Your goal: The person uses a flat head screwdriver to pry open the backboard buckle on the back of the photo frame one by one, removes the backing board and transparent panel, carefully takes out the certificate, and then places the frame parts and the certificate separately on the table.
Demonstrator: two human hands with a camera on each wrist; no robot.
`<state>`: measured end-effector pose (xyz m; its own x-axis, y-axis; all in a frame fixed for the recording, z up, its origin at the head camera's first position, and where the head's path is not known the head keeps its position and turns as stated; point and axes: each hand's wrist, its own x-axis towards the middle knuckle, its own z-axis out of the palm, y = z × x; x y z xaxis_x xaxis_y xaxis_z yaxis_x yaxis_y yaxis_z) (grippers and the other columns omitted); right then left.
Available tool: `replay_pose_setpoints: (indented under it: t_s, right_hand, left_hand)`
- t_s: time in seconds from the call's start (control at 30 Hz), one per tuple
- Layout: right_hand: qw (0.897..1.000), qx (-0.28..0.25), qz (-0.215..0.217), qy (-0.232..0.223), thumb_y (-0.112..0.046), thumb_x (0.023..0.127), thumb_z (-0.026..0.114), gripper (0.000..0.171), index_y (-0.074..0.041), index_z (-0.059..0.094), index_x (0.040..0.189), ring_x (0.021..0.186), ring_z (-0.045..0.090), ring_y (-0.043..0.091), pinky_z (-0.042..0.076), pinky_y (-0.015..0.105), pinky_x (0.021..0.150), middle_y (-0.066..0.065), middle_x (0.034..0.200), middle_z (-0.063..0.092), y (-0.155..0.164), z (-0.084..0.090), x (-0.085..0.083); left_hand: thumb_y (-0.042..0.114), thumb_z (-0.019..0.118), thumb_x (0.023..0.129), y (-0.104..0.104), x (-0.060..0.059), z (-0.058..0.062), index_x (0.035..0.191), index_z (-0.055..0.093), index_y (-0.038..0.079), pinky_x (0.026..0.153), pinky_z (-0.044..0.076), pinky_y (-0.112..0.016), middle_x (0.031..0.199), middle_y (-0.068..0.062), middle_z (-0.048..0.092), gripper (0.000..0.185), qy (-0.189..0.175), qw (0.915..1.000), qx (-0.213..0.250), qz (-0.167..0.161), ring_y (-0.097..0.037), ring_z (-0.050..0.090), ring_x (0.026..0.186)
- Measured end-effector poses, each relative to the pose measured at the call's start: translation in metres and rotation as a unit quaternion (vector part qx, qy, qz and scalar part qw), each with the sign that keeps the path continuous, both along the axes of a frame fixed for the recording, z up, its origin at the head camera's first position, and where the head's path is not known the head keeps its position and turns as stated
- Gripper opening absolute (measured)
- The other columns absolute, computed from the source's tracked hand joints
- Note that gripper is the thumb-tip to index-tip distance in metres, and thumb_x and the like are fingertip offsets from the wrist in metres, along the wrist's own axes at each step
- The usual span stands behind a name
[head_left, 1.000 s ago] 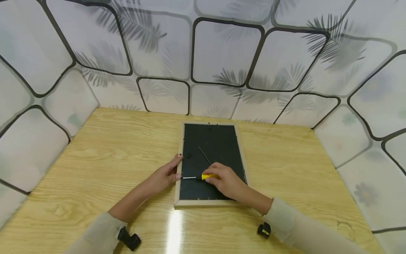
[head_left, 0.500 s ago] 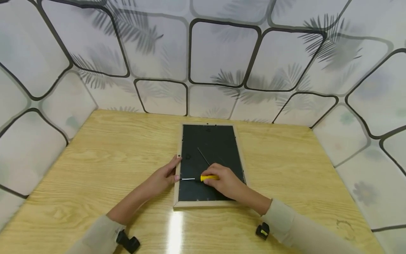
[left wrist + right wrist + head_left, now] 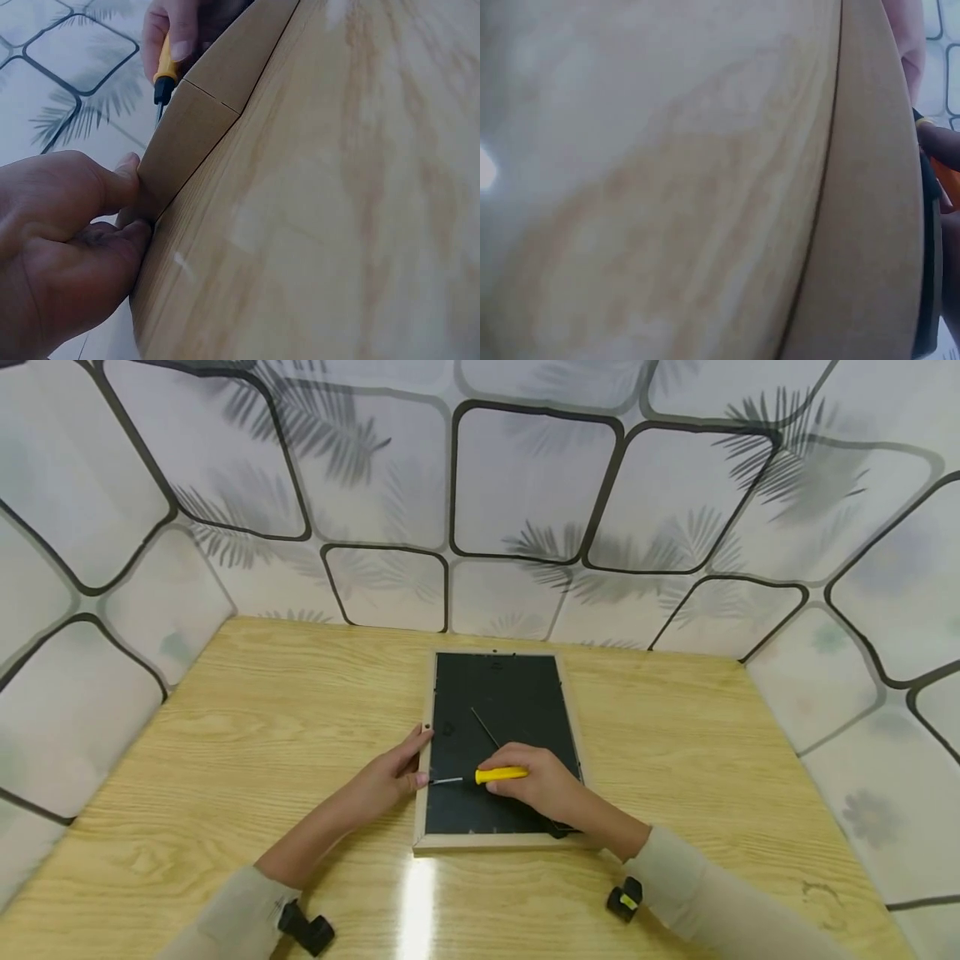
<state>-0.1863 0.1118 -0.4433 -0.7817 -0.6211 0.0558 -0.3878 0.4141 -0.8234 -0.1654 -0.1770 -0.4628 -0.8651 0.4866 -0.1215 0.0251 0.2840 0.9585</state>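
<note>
A picture frame (image 3: 495, 693) lies back side up on the table, its dark backing ringed by pale wood. My left hand (image 3: 387, 777) grips its left side; in the left wrist view the thumb lies near the top edge and curled fingers are against the side. My right hand (image 3: 536, 779) holds a screwdriver (image 3: 502, 774) by its yellow handle, almost level over the backing. Its metal shaft points left, the tip at the inner edge of the wood beside my left thumb. A thin dark strip (image 3: 483, 727) slants across the backing, partly hidden by my right hand.
The frame stands on a wood-grain table (image 3: 300, 693). Patterned white fabric walls (image 3: 525, 477) rise behind and at both sides. Small metal tabs sit along the backing's edges. A black wrist device (image 3: 306, 928) is by each sleeve cuff.
My right hand has turned slightly, so more of the yellow handle shows. A dark piece under my right wrist at the frame's lower edge now shows. My left hand keeps its place.
</note>
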Motion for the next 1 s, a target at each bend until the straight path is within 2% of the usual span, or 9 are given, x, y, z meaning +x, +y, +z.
replay_pose_setpoints:
  t_s: [0.2, 0.47, 0.6, 0.8, 1.0]
  right_hand:
    - [0.999, -0.016, -0.027, -0.012, -0.02, 0.09, 0.077, 0.023, -0.021, 0.077, 0.112, 0.098, 0.064, 0.013, 0.057, 0.025, 0.084, -0.004, 0.112, 0.071, -0.005, -0.002, 0.003]
    - [0.999, -0.032, -0.04, 0.003, -0.016, 0.088, 0.078, 0.02, -0.016, 0.077, 0.109, 0.089, 0.065, 0.012, 0.059, 0.023, 0.077, -0.001, 0.106, 0.07, -0.012, -0.006, 0.004]
    - [0.998, -0.015, -0.056, -0.012, -0.018, 0.088, 0.079, 0.019, -0.02, 0.076, 0.107, 0.088, 0.064, 0.013, 0.059, 0.023, 0.077, -0.003, 0.105, 0.069, -0.013, -0.005, 0.005]
    - [0.995, 0.025, -0.093, -0.039, -0.027, 0.087, 0.08, 0.022, -0.025, 0.072, 0.108, 0.09, 0.061, 0.015, 0.056, 0.027, 0.079, -0.005, 0.107, 0.069, -0.011, 0.002, 0.008]
    - [0.994, 0.015, -0.093, -0.061, -0.032, 0.087, 0.081, 0.024, -0.028, 0.071, 0.109, 0.09, 0.061, 0.016, 0.056, 0.027, 0.078, -0.005, 0.108, 0.068, -0.007, 0.003, 0.011]
  left_hand:
    - [0.013, 0.051, 0.106, -0.001, 0.0, -0.001, 0.163, 0.012, 0.014, 0.125, 0.017, -0.047, 0.17, -0.008, -0.01, 0.07, 0.003, 1.0, -0.004, 0.002, -0.028, 0.001, 0.156]
    - [0.012, 0.05, 0.106, 0.0, -0.002, -0.003, 0.163, 0.011, 0.011, 0.125, 0.016, -0.049, 0.169, -0.012, -0.01, 0.069, 0.012, 0.9999, -0.009, 0.0, -0.031, -0.001, 0.155]
    - [0.012, 0.052, 0.105, 0.001, -0.001, -0.002, 0.163, 0.012, 0.011, 0.125, 0.016, -0.049, 0.169, -0.013, -0.008, 0.07, 0.012, 0.9999, -0.002, 0.001, -0.031, 0.0, 0.156]
    - [0.016, 0.056, 0.104, 0.001, 0.0, 0.0, 0.163, 0.015, 0.016, 0.124, 0.022, -0.044, 0.17, -0.007, -0.006, 0.072, -0.002, 1.0, 0.001, 0.006, -0.028, 0.009, 0.155]
    - [0.018, 0.057, 0.104, 0.001, -0.001, 0.001, 0.163, 0.016, 0.019, 0.123, 0.026, -0.044, 0.17, -0.005, -0.005, 0.072, -0.007, 0.9999, -0.006, 0.009, -0.028, 0.013, 0.155]
